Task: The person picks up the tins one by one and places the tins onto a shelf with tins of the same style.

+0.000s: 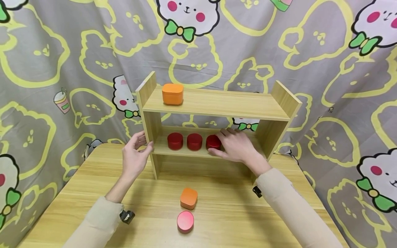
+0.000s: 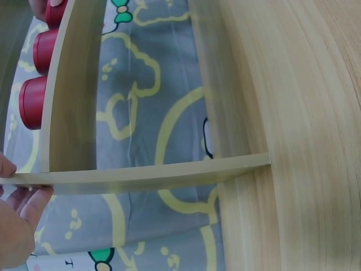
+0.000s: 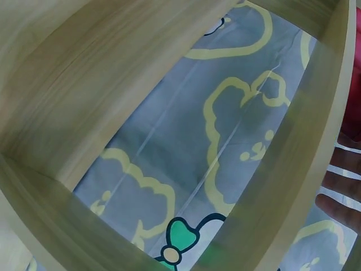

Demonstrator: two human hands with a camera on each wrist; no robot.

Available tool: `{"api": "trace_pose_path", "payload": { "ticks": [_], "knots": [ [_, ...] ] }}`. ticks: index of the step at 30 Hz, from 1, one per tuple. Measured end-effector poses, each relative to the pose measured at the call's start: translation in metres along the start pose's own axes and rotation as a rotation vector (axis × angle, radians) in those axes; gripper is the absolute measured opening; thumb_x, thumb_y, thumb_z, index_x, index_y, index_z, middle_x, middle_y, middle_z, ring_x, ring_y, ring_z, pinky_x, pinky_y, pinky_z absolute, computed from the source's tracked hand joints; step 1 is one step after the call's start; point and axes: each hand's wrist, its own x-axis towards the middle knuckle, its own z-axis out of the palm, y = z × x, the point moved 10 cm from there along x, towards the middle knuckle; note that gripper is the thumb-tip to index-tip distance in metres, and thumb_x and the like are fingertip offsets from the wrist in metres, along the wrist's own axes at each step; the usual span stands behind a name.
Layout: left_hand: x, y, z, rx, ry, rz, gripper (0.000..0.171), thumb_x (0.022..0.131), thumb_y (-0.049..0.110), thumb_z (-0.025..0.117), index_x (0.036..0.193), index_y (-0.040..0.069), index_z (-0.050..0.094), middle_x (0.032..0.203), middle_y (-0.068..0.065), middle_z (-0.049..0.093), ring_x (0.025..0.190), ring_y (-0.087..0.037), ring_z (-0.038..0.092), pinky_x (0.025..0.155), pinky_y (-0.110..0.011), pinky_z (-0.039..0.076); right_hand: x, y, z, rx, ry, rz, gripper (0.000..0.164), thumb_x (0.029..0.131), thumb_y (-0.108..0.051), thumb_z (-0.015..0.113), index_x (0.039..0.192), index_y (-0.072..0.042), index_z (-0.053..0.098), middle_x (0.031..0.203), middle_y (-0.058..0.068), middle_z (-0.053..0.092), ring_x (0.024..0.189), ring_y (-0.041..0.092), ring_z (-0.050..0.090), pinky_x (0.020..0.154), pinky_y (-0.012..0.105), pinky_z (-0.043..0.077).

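A small wooden shelf (image 1: 217,119) stands on the table. My left hand (image 1: 134,156) pinches its left side panel (image 2: 141,178), thumb on one face and fingers on the other in the left wrist view. On the middle board, my right hand (image 1: 237,145) grips a dark red round box (image 1: 212,142), its thumb at the front and fingers around the far side. Two matching red boxes, one at the left (image 1: 175,141) and one in the middle (image 1: 194,142), line up beside it. In the right wrist view only some fingers (image 3: 341,186) show at the edge.
An orange rounded-square box (image 1: 172,94) sits on the top board's left end. On the table before the shelf lie another orange box (image 1: 189,198) and a pink round box (image 1: 185,221). A patterned grey curtain (image 1: 93,69) hangs behind.
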Motion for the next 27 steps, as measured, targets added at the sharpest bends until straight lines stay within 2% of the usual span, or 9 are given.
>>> {"api": "trace_pose_path", "payload": {
  "ticks": [6,17,21,27],
  "knots": [
    [0.001,0.0,0.0,-0.005,0.004,-0.002,0.039,0.093,-0.007,0.071,0.131,-0.002,0.067,0.115,-0.027,0.075,0.092,0.015,0.066,0.075,-0.005,0.06,0.001,0.002,0.004,0.009,-0.004,0.022,0.061,0.093,-0.07,0.064,0.107,-0.012,0.072,0.097,0.007,0.074,0.08,0.027,0.071,0.06,0.038,0.059],
    [0.0,-0.001,0.0,-0.003,0.004,-0.009,0.04,0.093,-0.007,0.071,0.132,-0.002,0.067,0.115,-0.026,0.074,0.093,0.015,0.066,0.076,-0.005,0.06,0.001,0.005,0.007,0.02,-0.015,0.041,0.063,0.093,-0.072,0.062,0.113,-0.013,0.073,0.102,0.007,0.075,0.086,0.029,0.072,0.065,0.04,0.06],
    [0.0,-0.001,0.0,-0.005,0.003,-0.009,0.04,0.093,-0.007,0.071,0.132,-0.002,0.067,0.116,-0.026,0.074,0.093,0.014,0.066,0.076,-0.005,0.06,-0.002,0.008,0.004,0.02,-0.019,0.058,0.065,0.093,-0.073,0.061,0.119,-0.014,0.071,0.107,0.007,0.075,0.09,0.029,0.073,0.068,0.041,0.062],
    [0.0,0.0,0.0,-0.013,0.004,0.004,0.039,0.093,-0.008,0.071,0.132,-0.002,0.067,0.116,-0.027,0.075,0.093,0.014,0.067,0.075,-0.005,0.06,-0.015,0.011,-0.004,-0.006,-0.003,0.077,0.073,0.091,-0.075,0.062,0.131,-0.014,0.067,0.114,0.008,0.075,0.098,0.031,0.075,0.061,0.041,0.062]
  ]
}}
